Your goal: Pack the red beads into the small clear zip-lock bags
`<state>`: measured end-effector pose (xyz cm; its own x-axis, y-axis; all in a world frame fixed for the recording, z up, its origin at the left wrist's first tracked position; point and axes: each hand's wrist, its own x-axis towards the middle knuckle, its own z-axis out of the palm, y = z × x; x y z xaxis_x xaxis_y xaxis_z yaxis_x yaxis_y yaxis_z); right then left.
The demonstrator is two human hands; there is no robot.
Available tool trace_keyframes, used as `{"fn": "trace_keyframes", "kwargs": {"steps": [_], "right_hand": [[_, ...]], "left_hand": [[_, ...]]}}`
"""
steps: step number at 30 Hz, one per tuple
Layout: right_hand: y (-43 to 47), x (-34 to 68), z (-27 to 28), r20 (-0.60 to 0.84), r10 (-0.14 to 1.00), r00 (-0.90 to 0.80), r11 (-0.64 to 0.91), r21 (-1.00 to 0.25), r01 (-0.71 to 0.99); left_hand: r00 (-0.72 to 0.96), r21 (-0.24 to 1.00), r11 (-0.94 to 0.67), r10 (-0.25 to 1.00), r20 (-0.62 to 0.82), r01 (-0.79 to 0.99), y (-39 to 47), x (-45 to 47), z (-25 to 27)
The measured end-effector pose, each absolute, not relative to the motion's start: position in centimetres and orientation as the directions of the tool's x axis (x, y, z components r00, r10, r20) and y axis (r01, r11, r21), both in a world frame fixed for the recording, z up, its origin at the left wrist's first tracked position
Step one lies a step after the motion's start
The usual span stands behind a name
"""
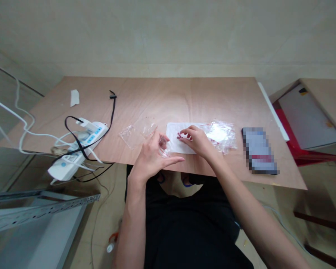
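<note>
"What's obscured?"
"By the counter's [156, 99] front edge, the white sheet [171, 129], partly under the right hand [198, 141]. Pinching? Can't tell. Left hand [149, 154]: thumb spread, grip on the clear bag [164, 151] unclear."
"Beads [179, 135]?"
"Tiny, reddish, by the right hand."

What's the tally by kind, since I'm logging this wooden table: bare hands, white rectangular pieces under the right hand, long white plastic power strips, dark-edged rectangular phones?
Bare hands: 2 (left hand, right hand)
White rectangular piece: 1
Long white plastic power strip: 1
Dark-edged rectangular phone: 1
Total: 5
</note>
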<state>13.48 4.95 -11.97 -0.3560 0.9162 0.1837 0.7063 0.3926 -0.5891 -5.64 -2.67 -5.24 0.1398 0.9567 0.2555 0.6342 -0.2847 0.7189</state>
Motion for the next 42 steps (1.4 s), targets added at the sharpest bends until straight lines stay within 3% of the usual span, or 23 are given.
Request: {"fn": "trace_keyframes", "kwargs": {"steps": [22, 31, 38, 42], "right_hand": [[3.7, 11.6, -10.0, -0.031, 0.976, -0.217, 0.196, -0.322, 0.926], [4.4, 11.2, -9.5, -0.080, 0.969, -0.232, 0.205, -0.257, 0.944], [4.1, 11.6, -8.1, -0.034, 0.961, -0.274, 0.247, -0.333, 0.910], [1.9, 11.8, -4.3, 0.120, 0.921, -0.370, 0.366, -0.589, 0.721]], "left_hand": [[0.160, 0.735, -0.268, 0.963, 0.216, 0.623, -2.2, -6.0, -6.5], [0.147, 0.751, -0.258, 0.966, 0.213, 0.608, -2.1, -5.7, -7.2], [0.121, 0.774, -0.229, 0.973, 0.196, 0.590, -2.1, -5.5, -7.3], [0.101, 0.792, -0.213, 0.977, 0.190, 0.571, -2.1, -5.2, -7.1]]}}
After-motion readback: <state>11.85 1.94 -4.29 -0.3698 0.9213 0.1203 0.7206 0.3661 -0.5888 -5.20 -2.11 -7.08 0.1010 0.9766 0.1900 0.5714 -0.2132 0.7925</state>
